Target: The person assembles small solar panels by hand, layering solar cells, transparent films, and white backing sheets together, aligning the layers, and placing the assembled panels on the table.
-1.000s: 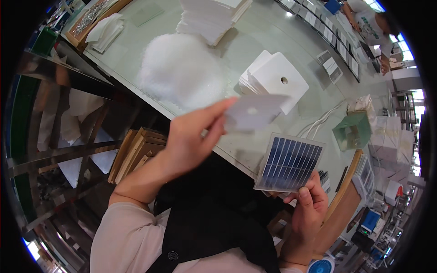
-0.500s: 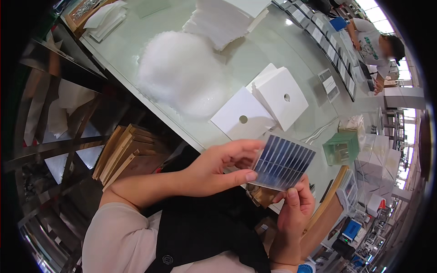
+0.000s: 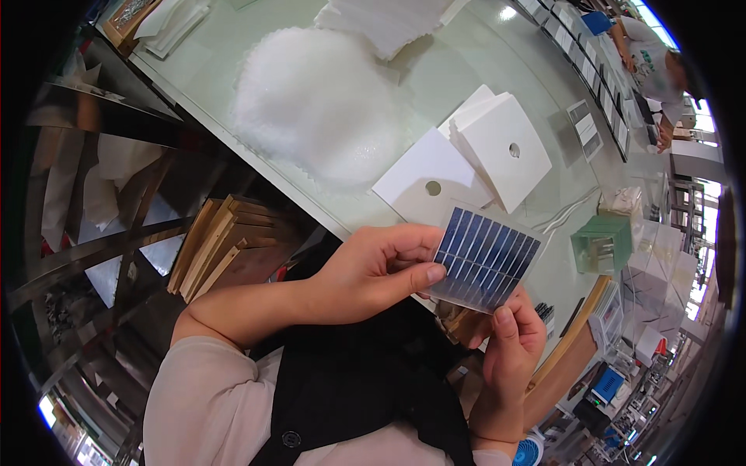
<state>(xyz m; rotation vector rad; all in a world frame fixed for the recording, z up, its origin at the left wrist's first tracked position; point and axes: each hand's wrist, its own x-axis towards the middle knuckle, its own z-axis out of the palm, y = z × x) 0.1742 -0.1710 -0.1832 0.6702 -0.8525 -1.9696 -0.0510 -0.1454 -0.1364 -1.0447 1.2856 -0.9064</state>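
Observation:
A small blue solar panel (image 3: 488, 260) with pale strips and a clear margin is held tilted in front of me, over the table's near edge. My left hand (image 3: 400, 266) grips its left edge, thumb on the face and fingers behind. At the lower right corner, my right hand (image 3: 513, 334) pinches it between thumb and fingers. Just beyond the panel lie white square sheets with a round hole, one flat sheet (image 3: 430, 167) and a stack (image 3: 509, 147) beside it.
On the pale table (image 3: 311, 203) are a fluffy white heap (image 3: 311, 101) and a stack of thin white sheets (image 3: 381, 23). A green clear box (image 3: 602, 245) stands at right. Wooden boards (image 3: 233, 241) lean below the left edge. Another person (image 3: 653, 70) works beyond rows of dark-framed panels (image 3: 583, 70).
The view has shifted slightly, so the table items sit farther up and right. Both hands keep hold of the solar panel, whose face now shows clearer with less glare.

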